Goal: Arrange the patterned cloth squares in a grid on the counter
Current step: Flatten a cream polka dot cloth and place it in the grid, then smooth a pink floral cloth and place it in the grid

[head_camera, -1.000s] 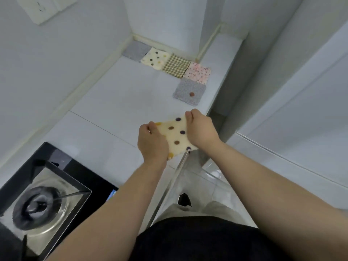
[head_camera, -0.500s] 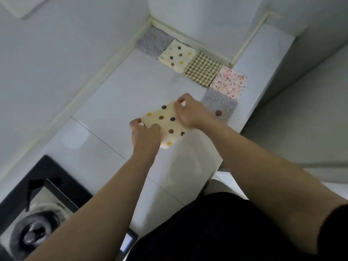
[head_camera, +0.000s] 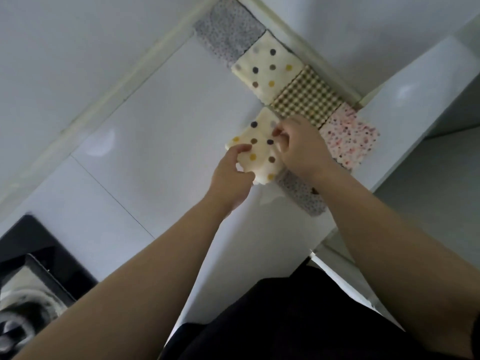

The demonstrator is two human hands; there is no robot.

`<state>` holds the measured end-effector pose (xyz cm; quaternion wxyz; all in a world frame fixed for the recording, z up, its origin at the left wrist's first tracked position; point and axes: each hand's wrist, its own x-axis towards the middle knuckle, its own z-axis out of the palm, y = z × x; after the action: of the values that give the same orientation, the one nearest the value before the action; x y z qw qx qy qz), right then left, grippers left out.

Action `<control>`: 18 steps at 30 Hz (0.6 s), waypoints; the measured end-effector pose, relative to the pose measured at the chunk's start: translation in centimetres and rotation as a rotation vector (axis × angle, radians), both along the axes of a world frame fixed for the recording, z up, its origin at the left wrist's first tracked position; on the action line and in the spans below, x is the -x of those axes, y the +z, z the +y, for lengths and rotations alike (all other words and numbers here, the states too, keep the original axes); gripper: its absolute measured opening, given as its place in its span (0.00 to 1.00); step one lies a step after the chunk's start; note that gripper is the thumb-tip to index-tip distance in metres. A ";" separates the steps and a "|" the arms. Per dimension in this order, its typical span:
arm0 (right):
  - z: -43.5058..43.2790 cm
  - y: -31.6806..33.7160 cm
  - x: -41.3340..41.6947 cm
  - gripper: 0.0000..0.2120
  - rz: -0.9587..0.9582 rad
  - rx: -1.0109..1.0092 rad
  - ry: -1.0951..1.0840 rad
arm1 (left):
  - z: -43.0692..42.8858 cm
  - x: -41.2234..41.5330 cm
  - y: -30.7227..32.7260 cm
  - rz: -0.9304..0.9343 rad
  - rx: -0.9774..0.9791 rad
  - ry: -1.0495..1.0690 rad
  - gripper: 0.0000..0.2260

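Back edge of the tabletop point(head_camera: 155, 126): a row of four is done, the grey speckled square point(head_camera: 228, 35), cream dotted square point(head_camera: 267, 70), gingham square point(head_camera: 306, 96) and pink floral square point(head_camera: 348, 139), with zigzag-cut edges. Row two: a grey square point(head_camera: 304, 198) lies at the right edge. Beside it your left hand point(head_camera: 231, 178) and right hand point(head_camera: 304, 149) both pinch a second dotted square point(head_camera: 259, 149), soft, rumpled, not yet flat.

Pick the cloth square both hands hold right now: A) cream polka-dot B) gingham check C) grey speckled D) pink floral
A: the left hand and right hand both pinch the cream polka-dot square, while the gingham square and pink floral square lie flat on the counter.
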<state>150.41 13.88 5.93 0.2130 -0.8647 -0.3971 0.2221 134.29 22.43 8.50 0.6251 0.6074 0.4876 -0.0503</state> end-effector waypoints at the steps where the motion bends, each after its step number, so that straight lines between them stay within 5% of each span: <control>1: 0.0 -0.2 -0.3 0.09 -0.017 0.007 0.006 | 0.1 -0.4 -0.4 0.004 0.017 0.009 0.28; 9: -0.1 -2.2 -1.4 0.15 -0.163 -0.001 0.102 | 0.2 -1.8 -2.3 0.087 -0.098 -0.157 0.29; 13: -0.5 -2.3 -1.2 0.11 -0.328 0.017 0.100 | -0.2 -1.4 -1.7 0.249 -0.497 -0.422 0.23; 18: 0.0 -2.5 -1.8 0.21 -0.296 -0.013 0.259 | -0.9 -3.0 -2.0 0.130 -1.022 -0.569 0.20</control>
<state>152.21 13.89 3.41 0.1275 -0.8282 -0.5334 0.1153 137.25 21.57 6.51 0.1840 0.9343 0.3050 -0.0118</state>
